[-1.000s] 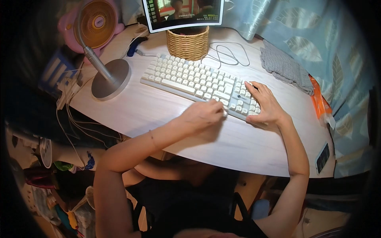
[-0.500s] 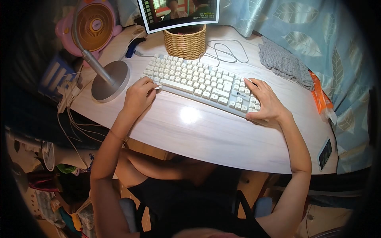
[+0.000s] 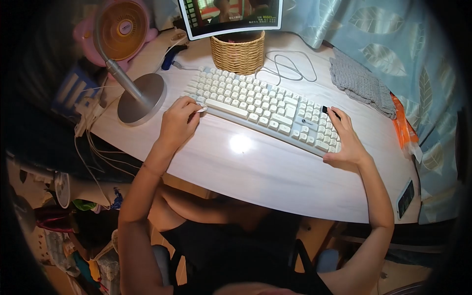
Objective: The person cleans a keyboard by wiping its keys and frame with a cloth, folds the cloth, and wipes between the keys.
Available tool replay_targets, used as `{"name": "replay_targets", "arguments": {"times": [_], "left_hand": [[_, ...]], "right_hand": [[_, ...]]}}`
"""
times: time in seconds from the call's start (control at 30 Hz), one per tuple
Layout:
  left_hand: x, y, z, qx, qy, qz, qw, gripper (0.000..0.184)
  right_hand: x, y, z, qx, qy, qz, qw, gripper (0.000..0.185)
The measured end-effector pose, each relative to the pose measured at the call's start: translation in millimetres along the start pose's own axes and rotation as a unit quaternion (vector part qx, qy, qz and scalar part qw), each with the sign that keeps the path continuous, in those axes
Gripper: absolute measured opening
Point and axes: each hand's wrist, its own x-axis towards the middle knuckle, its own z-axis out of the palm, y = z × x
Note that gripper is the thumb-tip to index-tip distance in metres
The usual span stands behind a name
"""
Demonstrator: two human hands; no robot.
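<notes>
A keyboard point(image 3: 260, 109) with cream keys and a grey frame lies slantwise on the desk. My left hand point(image 3: 179, 125) is at its near left corner, thumb and fingers pinched on a small white piece point(image 3: 202, 108) whose kind I cannot make out. The piece sits close to the keyboard's front edge. At the other end, my right hand point(image 3: 351, 142) spans the keyboard, thumb by the near edge and fingers toward the far side. A small black patch point(image 3: 325, 110) shows beside its fingertips.
Behind the keyboard stand a wicker basket point(image 3: 238, 54) and a screen point(image 3: 233, 17). A lamp base point(image 3: 142, 101), a pink round heater point(image 3: 120, 29) and cables are on the left. On the right lie grey knitted cloth point(image 3: 361, 83), an orange packet point(image 3: 405, 123) and a phone point(image 3: 405, 199).
The whole view has shifted slightly. My right hand has slid rightward along the keyboard, uncovering more number keys and the black patch. My left hand keeps its pinch at the left corner.
</notes>
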Motion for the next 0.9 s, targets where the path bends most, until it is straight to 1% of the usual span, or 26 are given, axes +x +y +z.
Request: {"name": "replay_targets", "arguments": {"times": [0.13, 0.23, 0.37, 0.4, 0.47, 0.53, 0.6, 0.67, 0.73, 0.83, 0.9], "left_hand": [[2, 3, -1, 0.008, -0.008, 0.005, 1.000, 0.010], [6, 15, 0, 0.013, -0.025, 0.063, 0.998, 0.011], [16, 50, 17, -0.022, -0.055, 0.118, 0.991, 0.010], [18, 53, 26, -0.027, -0.072, 0.161, 0.984, 0.015], [21, 71, 45, -0.003, -0.085, 0.216, 0.973, 0.018], [25, 91, 59, -0.008, -0.108, 0.250, 0.962, 0.011], [28, 111, 77, -0.015, -0.107, 0.309, 0.945, 0.004], [30, 119, 82, -0.015, -0.097, 0.353, 0.931, 0.006], [30, 115, 85, -0.029, -0.090, 0.360, 0.928, 0.006], [29, 103, 80, -0.048, -0.097, 0.333, 0.937, 0.007], [29, 97, 71, -0.033, -0.113, 0.286, 0.951, 0.008]], "right_hand": [[-2, -2, 4, 0.021, 0.026, -0.006, 0.999, 0.111], [-3, -1, 1, 0.032, 0.024, -0.008, 0.999, 0.109], [-3, 1, 4, 0.037, 0.027, -0.013, 0.999, 0.107], [-2, 0, 4, 0.038, 0.029, -0.016, 0.999, 0.107], [-2, 1, 5, 0.035, 0.031, -0.016, 0.999, 0.107], [-3, 3, 7, 0.031, 0.035, -0.017, 0.999, 0.107], [-2, 4, 7, 0.028, 0.037, -0.020, 0.999, 0.107], [-2, 3, 7, 0.028, 0.036, -0.021, 0.999, 0.107], [-2, 3, 7, 0.026, 0.037, -0.023, 0.999, 0.107], [-2, 4, 7, 0.022, 0.039, -0.022, 0.999, 0.108], [-2, 1, 7, 0.023, 0.038, -0.009, 0.999, 0.111]]}}
